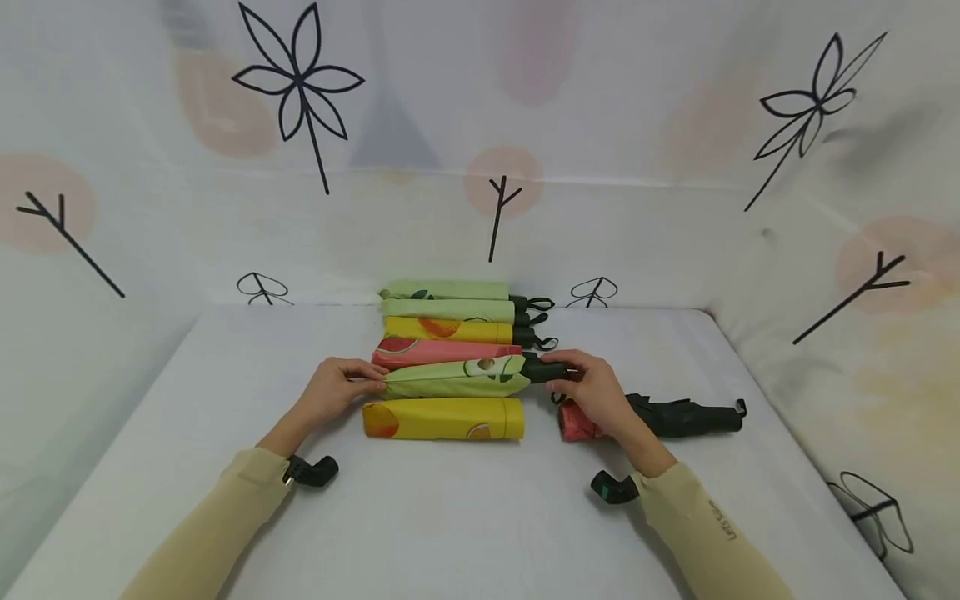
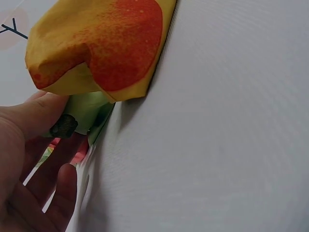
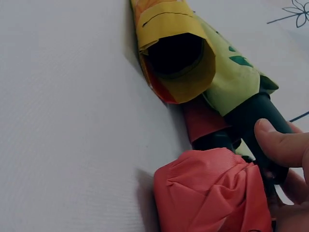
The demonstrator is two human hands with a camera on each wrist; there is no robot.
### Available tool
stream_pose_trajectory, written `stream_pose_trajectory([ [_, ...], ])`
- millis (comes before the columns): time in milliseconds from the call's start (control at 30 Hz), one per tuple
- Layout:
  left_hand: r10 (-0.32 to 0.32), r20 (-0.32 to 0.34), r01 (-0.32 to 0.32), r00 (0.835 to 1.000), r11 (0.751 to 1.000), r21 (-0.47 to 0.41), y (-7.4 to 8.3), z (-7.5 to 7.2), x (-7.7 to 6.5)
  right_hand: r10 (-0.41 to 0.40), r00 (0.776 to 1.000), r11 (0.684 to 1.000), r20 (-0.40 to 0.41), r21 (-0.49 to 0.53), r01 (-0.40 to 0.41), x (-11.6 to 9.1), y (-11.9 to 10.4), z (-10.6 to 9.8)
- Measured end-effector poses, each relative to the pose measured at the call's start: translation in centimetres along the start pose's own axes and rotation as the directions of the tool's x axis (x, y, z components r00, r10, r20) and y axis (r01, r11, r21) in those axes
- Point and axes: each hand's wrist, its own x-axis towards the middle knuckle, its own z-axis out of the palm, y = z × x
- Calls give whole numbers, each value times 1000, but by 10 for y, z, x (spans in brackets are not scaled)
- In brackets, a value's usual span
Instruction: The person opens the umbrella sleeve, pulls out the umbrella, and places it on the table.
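A folded umbrella in a light green avocado-print sleeve (image 1: 450, 379) lies across the middle of the table between my hands. The fingers and thumb of my left hand (image 1: 333, 392) pinch its left end, seen close in the left wrist view as a green sleeve tip (image 2: 89, 108). At the other end my right hand (image 1: 596, 387) grips the black handle (image 3: 256, 125) with thumb and fingers. Just in front lies a yellow fruit-print sleeve (image 1: 442, 418), its dark open mouth (image 3: 176, 55) facing the right wrist camera. A pink-red sleeved umbrella (image 1: 427, 352) sits right behind the green one.
Further back, a yellow sleeved umbrella (image 1: 442, 330) and two light green ones (image 1: 450, 311) lie in a row with their handles to the right. Beside my right wrist are crumpled red fabric (image 1: 576, 423) and a black folded umbrella part (image 1: 682, 417). A printed cloth backdrop (image 1: 420, 225) stands behind.
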Motion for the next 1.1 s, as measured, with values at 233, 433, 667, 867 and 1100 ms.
stream_pose_trajectory([
  [233, 1, -5, -1, 1000, 1000, 18, 2, 0, 1, 18, 1000, 999, 8, -44, -18, -2, -5, -5],
  [433, 1, -4, -1, 1000, 999, 40, 2, 0, 1, 35, 999, 999, 30, 8, -35, -1, -6, -11],
  [667, 4, -15, -3, 1000, 999, 47, 2, -3, 1, 18, 999, 999, 47, 31, -20, 0, -9, -20],
  [867, -8, -17, 9, 1000, 998, 67, 2, -4, 1, -5, 999, 1000, 50, 20, 4, -1, -11, -25],
  [1100, -28, -16, 30, 999, 994, 102, 4, -4, -2, -69, 997, 996, 26, 54, 68, -1, -13, -30],
])
